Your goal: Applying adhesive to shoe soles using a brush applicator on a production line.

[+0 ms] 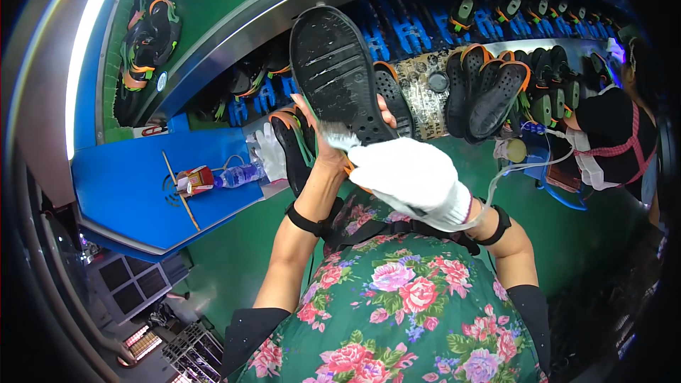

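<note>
A black clog-type shoe (pixel 333 64) is held up in front of me, its grooved underside, with whitish wet-looking marks, facing me. My left hand (pixel 328 145) is bare and closed round the shoe near its lower end; its thumb shows at the left edge and fingertips at the right edge. My right hand (pixel 411 174) wears a white glove and is closed on a brush. The pale bristles (pixel 339 136) of the brush rest at the shoe's lower end, and its handle is mostly hidden by the glove. Just left of my left wrist stands another black shoe (pixel 289 145) with an orange rim.
Several black shoes (pixel 489 92) with orange straps stand right of a speckled mat (pixel 425 92). Behind runs a conveyor with blue holders (pixel 411 32). A blue table (pixel 120 184) at left bears a bottle (pixel 241 175) and a white glove (pixel 271 152). A co-worker (pixel 610 128) is at right.
</note>
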Motion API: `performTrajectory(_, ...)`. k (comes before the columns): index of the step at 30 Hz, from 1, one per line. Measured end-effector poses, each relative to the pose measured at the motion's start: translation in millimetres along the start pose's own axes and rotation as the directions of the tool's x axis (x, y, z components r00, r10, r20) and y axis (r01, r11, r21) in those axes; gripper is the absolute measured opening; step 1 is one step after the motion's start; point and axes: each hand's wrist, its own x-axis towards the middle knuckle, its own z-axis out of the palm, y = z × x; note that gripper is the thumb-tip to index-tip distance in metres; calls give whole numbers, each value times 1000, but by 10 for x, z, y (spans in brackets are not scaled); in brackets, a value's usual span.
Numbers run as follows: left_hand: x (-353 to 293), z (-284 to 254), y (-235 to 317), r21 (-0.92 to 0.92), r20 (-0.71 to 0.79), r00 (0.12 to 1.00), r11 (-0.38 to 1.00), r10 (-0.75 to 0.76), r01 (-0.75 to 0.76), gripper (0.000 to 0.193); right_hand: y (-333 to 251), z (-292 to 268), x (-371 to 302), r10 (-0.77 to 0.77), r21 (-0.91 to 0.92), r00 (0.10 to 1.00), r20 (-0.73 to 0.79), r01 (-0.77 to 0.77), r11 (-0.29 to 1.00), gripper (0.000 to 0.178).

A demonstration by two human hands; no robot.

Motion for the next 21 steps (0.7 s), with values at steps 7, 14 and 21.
performTrajectory(7,52,0,109,194,62,994,976,90,-101,123,74,-96,-23,37,-26,999,24,-37,999,34)
performTrajectory(14,69,-12,207,218,30,991,966,133,-136,125,115,-165,-45,139,159,989,-57,-128,979,35)
performTrajectory(21,131,29,255,278,48,985,945,168,-175,127,47,-68,-83,74,40,997,-15,-73,997,31)
